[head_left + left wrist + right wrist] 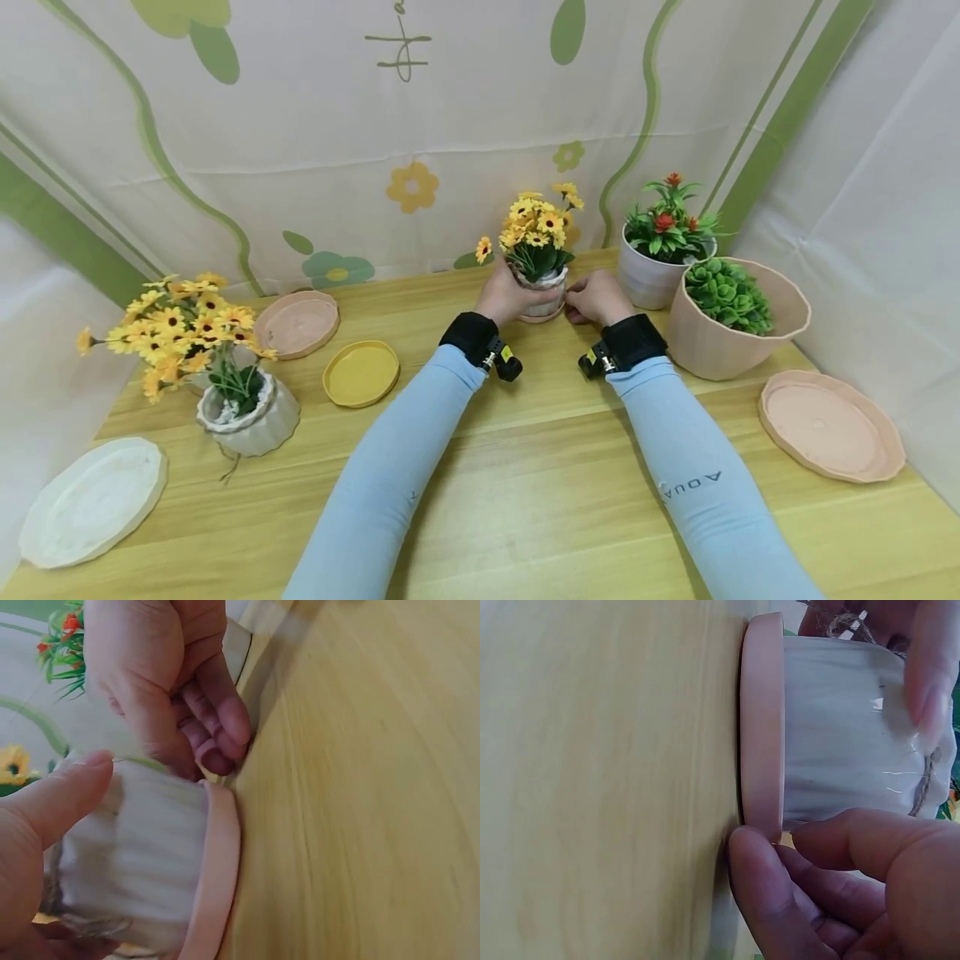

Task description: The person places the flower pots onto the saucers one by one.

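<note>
White glazed flowerpot [840,735] of yellow daisies stands upright at 3 o'clock from the head view's centre, near the back of the wooden table [525,500]; read from it, a second daisy pot [262,423] is at 8 o'clock, a pink planter [705,346] at 3, a red-flowered pot [651,277] also at 3 but closer; a white saucer [93,502] lies at 8, a peach saucer [831,423] at 4, a yellow saucer [362,373] at 8; the left hand [513,293] grips the flowerpot from 9 o'clock, thumb and fingers curled round it; the right hand [597,297], at 3 o'clock, has curled fingers, tips slightly parted at the rim of the small pink saucer [763,735] under the flowerpot; whether they pinch it I cannot tell.
</note>
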The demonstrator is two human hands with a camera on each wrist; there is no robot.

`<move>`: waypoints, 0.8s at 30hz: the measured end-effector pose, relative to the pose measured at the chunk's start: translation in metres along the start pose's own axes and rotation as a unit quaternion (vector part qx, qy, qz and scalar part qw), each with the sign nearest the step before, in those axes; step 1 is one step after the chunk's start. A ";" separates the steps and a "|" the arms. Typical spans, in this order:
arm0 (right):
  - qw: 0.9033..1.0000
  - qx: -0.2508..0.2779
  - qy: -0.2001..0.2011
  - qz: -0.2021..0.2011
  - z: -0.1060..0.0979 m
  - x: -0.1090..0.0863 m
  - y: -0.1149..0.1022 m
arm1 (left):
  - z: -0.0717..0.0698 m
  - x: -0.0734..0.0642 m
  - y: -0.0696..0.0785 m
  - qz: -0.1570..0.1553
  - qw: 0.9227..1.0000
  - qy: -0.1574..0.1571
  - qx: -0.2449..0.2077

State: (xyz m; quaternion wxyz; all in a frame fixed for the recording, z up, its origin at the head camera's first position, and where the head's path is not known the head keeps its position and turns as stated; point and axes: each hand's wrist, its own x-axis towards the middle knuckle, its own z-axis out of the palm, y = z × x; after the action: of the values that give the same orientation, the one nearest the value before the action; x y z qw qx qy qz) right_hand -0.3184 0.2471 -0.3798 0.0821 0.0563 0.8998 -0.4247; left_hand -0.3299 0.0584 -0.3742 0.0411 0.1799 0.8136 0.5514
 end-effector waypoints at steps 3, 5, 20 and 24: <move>1.000 -0.004 0.000 -0.003 -0.001 0.000 0.000 | -0.010 -0.008 0.005 -0.046 0.999 -0.011 0.015; 1.000 -0.004 -0.001 -0.008 -0.001 -0.001 0.000 | -0.020 -0.017 0.007 -0.065 0.997 -0.016 0.034; 1.000 -0.022 0.005 -0.013 0.003 -0.006 -0.002 | -0.131 -0.116 -0.001 -0.059 0.990 0.050 0.122; 1.000 -0.024 0.001 -0.016 0.001 -0.005 0.000 | -0.153 -0.139 -0.008 -0.042 0.986 0.065 0.148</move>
State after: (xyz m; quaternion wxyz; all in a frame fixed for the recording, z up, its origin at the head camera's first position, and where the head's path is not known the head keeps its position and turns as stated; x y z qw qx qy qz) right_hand -0.3133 0.2463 -0.3788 0.0753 0.0402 0.9108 -0.4040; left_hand -0.2426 -0.1267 -0.3403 -0.0154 0.1134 0.8941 0.4331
